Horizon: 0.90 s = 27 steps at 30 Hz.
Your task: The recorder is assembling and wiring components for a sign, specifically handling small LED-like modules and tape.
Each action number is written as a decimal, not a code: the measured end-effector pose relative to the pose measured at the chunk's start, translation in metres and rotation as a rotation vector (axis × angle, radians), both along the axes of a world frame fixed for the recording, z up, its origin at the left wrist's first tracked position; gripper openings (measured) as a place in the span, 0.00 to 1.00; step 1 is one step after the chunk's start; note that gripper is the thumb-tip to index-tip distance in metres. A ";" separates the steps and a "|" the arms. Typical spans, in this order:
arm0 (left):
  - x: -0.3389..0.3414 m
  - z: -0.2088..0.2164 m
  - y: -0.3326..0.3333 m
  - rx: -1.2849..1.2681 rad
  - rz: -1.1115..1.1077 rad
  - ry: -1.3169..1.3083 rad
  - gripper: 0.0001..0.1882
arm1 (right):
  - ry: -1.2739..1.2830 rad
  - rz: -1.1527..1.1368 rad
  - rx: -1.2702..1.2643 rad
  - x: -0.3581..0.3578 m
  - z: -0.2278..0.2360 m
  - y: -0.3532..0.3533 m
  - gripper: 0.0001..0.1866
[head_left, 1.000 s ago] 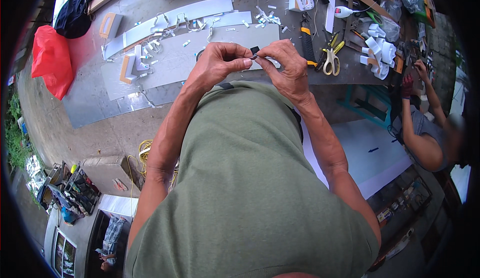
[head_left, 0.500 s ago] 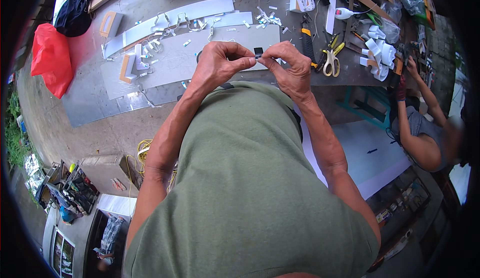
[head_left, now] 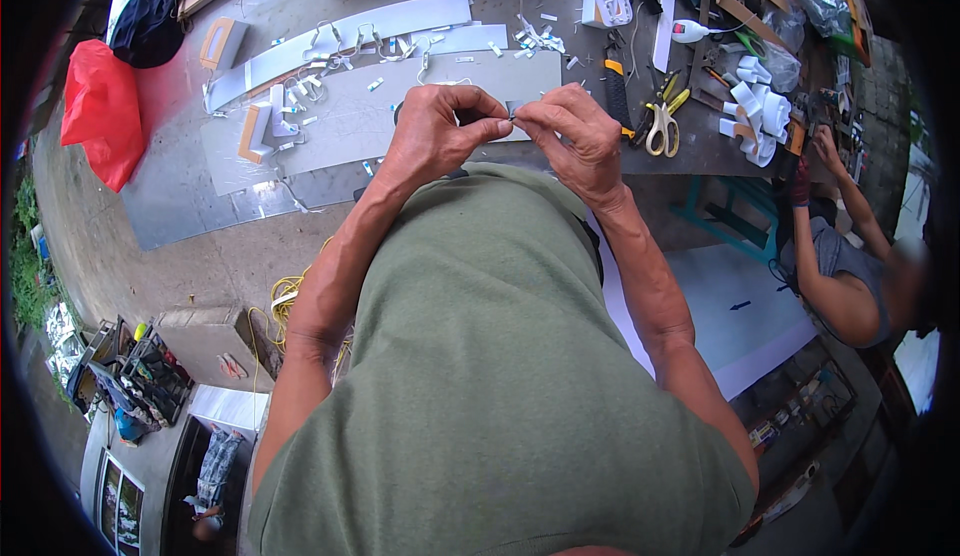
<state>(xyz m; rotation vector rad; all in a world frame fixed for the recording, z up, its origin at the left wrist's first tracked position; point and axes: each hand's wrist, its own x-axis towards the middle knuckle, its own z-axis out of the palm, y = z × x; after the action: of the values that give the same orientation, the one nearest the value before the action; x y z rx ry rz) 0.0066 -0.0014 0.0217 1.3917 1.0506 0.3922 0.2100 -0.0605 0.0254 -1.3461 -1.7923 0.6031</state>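
Note:
Over the near edge of the worktable, my left hand and my right hand meet fingertip to fingertip. Thumb and forefinger of each are pinched together around a small dark piece, mostly hidden by the fingers, so its kind does not show. Beneath them lies a grey flat sheet. Beyond my left hand, strings of small white light modules joined by wires lie on white strips. Scissors with pale handles and a yellow-and-black utility knife rest right of my right hand.
White hollow letter shapes stand along the far side. Curled white strips pile up at the right, near a co-worker's arm. A red bag hangs at the left edge; a teal stool stands under the table's right side.
The black square that stood up between my fingertips no longer shows; only a thin dark bit is visible. My right fingers have closed in over it, while my left hand has barely moved.

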 end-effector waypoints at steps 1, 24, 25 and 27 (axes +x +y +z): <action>0.000 -0.001 -0.001 0.000 0.001 -0.001 0.10 | -0.001 0.001 0.000 0.000 0.000 0.000 0.10; 0.004 -0.008 -0.003 0.226 -0.109 -0.088 0.08 | -0.059 0.080 -0.398 0.009 0.007 0.000 0.05; 0.004 -0.008 -0.002 0.226 -0.112 -0.088 0.08 | -0.059 0.077 -0.398 0.009 0.008 0.000 0.05; 0.003 -0.007 -0.001 0.137 -0.117 -0.079 0.08 | -0.038 0.095 -0.445 0.010 0.010 0.001 0.06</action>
<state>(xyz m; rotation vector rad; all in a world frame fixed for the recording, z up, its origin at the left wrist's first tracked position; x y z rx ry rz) 0.0092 -0.0023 0.0150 1.5393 0.8865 0.4355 0.2199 -0.0591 0.0349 -1.5746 -1.8268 1.0823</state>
